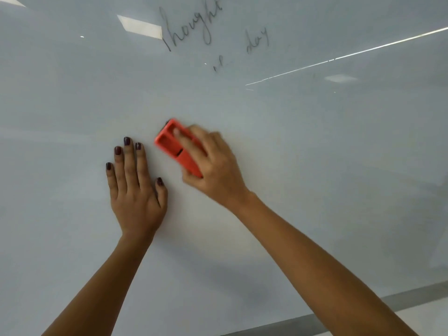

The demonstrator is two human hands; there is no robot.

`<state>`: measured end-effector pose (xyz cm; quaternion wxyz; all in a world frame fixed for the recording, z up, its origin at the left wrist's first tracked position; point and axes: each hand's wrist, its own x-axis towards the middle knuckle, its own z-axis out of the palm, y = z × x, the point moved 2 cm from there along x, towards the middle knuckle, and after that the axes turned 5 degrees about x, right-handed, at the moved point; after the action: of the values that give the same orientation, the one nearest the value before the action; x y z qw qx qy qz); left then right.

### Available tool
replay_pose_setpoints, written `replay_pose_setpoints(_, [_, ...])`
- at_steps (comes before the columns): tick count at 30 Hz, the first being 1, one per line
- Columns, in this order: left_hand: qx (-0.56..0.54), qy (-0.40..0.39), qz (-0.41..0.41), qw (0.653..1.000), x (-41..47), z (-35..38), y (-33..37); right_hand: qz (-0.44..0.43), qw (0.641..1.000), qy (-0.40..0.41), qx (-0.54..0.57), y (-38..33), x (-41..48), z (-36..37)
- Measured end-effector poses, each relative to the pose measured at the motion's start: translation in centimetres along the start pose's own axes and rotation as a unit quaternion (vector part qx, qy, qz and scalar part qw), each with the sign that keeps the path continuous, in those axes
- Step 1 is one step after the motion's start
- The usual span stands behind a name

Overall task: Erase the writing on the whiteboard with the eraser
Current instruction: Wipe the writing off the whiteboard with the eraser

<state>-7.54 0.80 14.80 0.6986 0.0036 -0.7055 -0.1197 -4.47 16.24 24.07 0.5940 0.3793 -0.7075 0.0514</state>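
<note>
Right hand (213,166) grips red eraser (178,147) on whiteboard (315,166); left hand (135,187) flat, open; near area clean; far cursive writing (191,27) remains.

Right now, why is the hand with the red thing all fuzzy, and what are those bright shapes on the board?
Head view: the right hand and eraser are motion-blurred; the left hand is sharp; the bright patches are ceiling-light glare on the glossy whiteboard.
</note>
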Motion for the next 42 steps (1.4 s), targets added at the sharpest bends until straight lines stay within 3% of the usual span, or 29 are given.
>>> replay_pose_setpoints(3, [-0.003, -0.005, 0.000, 1.000, -0.1, 0.0, 0.0, -0.054, 0.998, -0.024, -0.023, 0.0, -0.5, -0.1])
replay_pose_setpoints(5, [0.002, -0.003, -0.001, 1.000, 0.0, -0.1, 0.0, -0.025, 0.999, 0.010, -0.024, 1.7, 1.0, -1.0])
replay_pose_setpoints(8, [0.006, -0.005, 0.001, 1.000, 0.0, -0.1, 0.0, 0.105, 0.987, 0.117, -0.023, 5.4, 4.2, -3.5])
replay_pose_setpoints(11, [0.007, -0.006, 0.000, 1.000, 0.0, -0.1, 0.1, 0.256, 0.934, 0.248, 0.002, 8.7, 6.9, -5.8])
replay_pose_setpoints(13, [0.009, -0.002, 0.000, 1.000, -0.1, -0.1, 0.1, 0.303, 0.905, 0.298, 0.004, 9.1, 7.9, -6.1])
replay_pose_setpoints(15, [0.013, 0.000, -0.001, 1.000, 0.0, -0.1, 0.1, 0.273, 0.923, 0.272, 0.007, 7.7, 8.0, -5.1])
replay_pose_setpoints(18, [0.015, 0.000, -0.004, 1.000, 0.0, -0.1, 0.1, 0.131, 0.982, 0.135, 0.029, 3.9, 6.4, -2.6])
replay_pose_setpoints(20, [0.016, -0.003, -0.005, 1.000, 0.0, -0.2, 0.1, 0.051, 0.997, 0.052, 0.038, 2.2, 4.8, -1.7])
replay_pose_setpoints(22, [0.015, -0.010, -0.005, 1.000, 0.0, -0.2, 0.1, 0.034, 0.998, 0.035, 0.038, 2.4, 4.2, -1.7])
replay_pose_setpoints(25, [0.018, -0.016, -0.006, 1.000, 0.0, -0.3, 0.1, 0.139, 0.981, 0.129, 0.036, 5.4, 4.9, -3.4])
replay_pose_setpoints(28, [0.018, -0.019, -0.004, 1.000, 0.0, -0.2, 0.1, 0.287, 0.916, 0.276, 0.049, 9.1, 6.5, -5.9])
replay_pose_setpoints(30, [0.016, -0.020, -0.006, 1.000, 0.0, -0.3, 0.1, 0.337, 0.878, 0.338, 0.046, 11.0, 7.8, -7.1])
replay_pose_setpoints(32, [0.014, -0.019, -0.006, 1.000, 0.0, -0.4, 0.1, 0.350, 0.865, 0.357, 0.040, 11.9, 9.2, -7.8])
replay_pose_setpoints(35, [0.011, -0.026, -0.004, 1.000, 0.2, -0.4, 0.1, 0.307, 0.902, 0.303, 0.033, 10.7, 10.7, -7.2])
replay_pose_setpoints(38, [-0.007, -0.038, -0.007, 0.999, 0.1, -0.5, 0.2, 0.153, 0.977, 0.144, 0.033, 6.6, 9.8, -4.8])
replay_pose_setpoints(40, [-0.040, -0.037, -0.046, 0.997, 0.4, -1.0, 0.3, 0.070, 0.995, 0.068, 0.030, 4.6, 7.7, -3.5])
replay_pose_setpoints(42, [-0.063, -0.019, -0.089, 0.994, 1.4, -1.4, 0.2, 0.032, 0.998, 0.051, 0.016, 4.5, 6.1, -3.3])
